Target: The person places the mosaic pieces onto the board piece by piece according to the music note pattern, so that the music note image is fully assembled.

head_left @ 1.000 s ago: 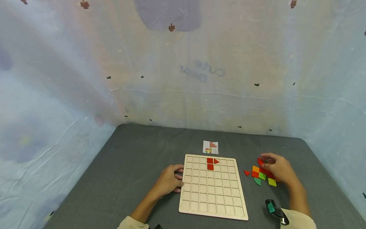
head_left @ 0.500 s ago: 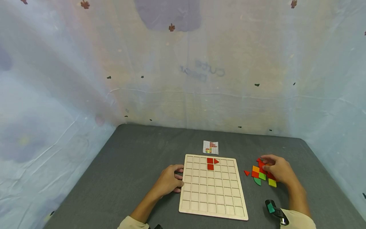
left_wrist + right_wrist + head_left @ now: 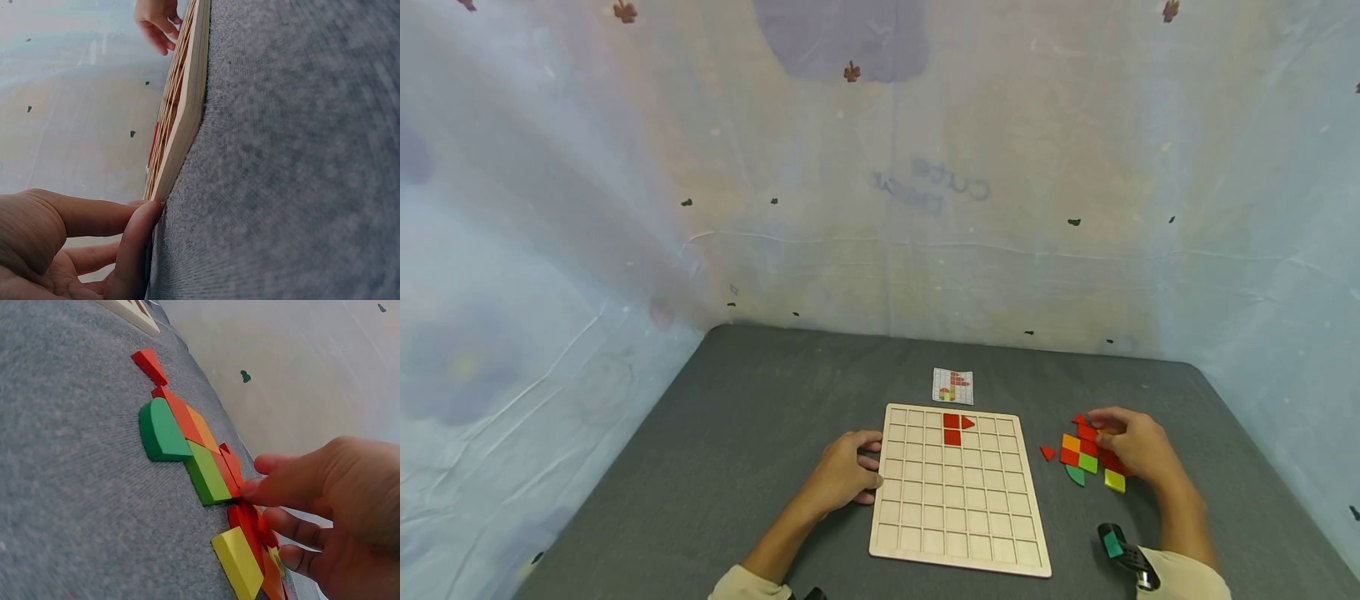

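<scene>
In the head view, a wooden grid board (image 3: 955,500) lies on the table, with two red squares (image 3: 951,421) and a red triangle (image 3: 967,422) in its upper cells. My left hand (image 3: 842,471) rests against the board's left side. The left wrist view shows its thumb and a finger touching the board's edge (image 3: 181,131). To the right, my right hand (image 3: 1138,446) hovers low over a cluster of coloured blocks, fingers loosely bent. In the right wrist view, a fingertip touches a red block (image 3: 226,475); a yellow block (image 3: 239,562) lies below it. The hand hides part of the cluster.
A pattern card (image 3: 952,387) lies behind the board. Beside the cluster are a loose red triangle (image 3: 1047,453) and a green quarter-round block (image 3: 1076,475). A patterned curtain (image 3: 880,275) borders the dark grey table (image 3: 760,392).
My right hand has shifted slightly right across the cluster. Red blocks near its fingertips have moved apart, and a small red triangle shows at the back. The left hand and board stay still.
</scene>
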Tool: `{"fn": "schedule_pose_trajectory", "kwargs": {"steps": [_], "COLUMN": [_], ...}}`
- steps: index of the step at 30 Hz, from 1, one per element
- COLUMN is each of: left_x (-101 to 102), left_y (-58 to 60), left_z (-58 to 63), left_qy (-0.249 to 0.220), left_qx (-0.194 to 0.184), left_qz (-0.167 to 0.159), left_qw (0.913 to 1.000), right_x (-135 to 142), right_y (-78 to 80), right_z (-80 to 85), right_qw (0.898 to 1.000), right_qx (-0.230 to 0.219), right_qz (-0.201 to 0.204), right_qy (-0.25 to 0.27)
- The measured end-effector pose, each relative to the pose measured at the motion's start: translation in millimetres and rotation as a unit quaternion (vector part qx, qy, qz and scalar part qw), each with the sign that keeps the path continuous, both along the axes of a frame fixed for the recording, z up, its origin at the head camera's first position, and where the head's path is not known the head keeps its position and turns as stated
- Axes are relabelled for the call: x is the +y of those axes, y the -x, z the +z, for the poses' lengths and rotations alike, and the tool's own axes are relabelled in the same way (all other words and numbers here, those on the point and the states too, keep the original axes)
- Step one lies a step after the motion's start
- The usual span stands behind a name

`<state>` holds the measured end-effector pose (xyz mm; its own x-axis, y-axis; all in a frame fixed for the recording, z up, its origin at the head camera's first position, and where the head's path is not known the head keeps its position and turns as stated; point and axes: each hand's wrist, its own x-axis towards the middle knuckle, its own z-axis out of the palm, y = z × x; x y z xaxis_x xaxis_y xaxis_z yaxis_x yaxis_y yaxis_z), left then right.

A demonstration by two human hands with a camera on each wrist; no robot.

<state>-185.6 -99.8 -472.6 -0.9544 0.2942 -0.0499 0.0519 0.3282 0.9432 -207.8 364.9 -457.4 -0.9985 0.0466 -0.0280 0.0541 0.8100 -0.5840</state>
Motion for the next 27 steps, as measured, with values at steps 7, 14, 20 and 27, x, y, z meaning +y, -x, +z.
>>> {"fn": "schedule_pose_trajectory", "kwargs": {"steps": [7, 14, 20, 27], "left_x": [0.0, 0.3, 0.4, -0.1], "left_y": [0.6, 0.8, 1.1, 1.7], "left_z": [-0.7, -0.5, -1.1, -2.2], "left_qy": [0.0, 0.0, 0.001, 0.002], "left_qx": [-0.003, -0.002, -0.002, 0.001], "left_qz": [0.002, 0.001, 0.0, 0.0], "left_qw": [1.0, 1.0, 1.0, 1.0], "right_x": [0.4, 2.1, -0.6, -5.9], "right_y": [1.3, 2.1, 2.3, 4.6], "right_z": [3.1, 0.0, -0.6, -0.3], "right_qw": [1.0, 1.0, 1.0, 1.0], "right_qx": [-0.019, -0.021, -0.021, -0.014], "right_qz": [-0.002, 0.011, 0.016, 0.013], "right_qy": [0.004, -0.009, -0.017, -0.023]}}
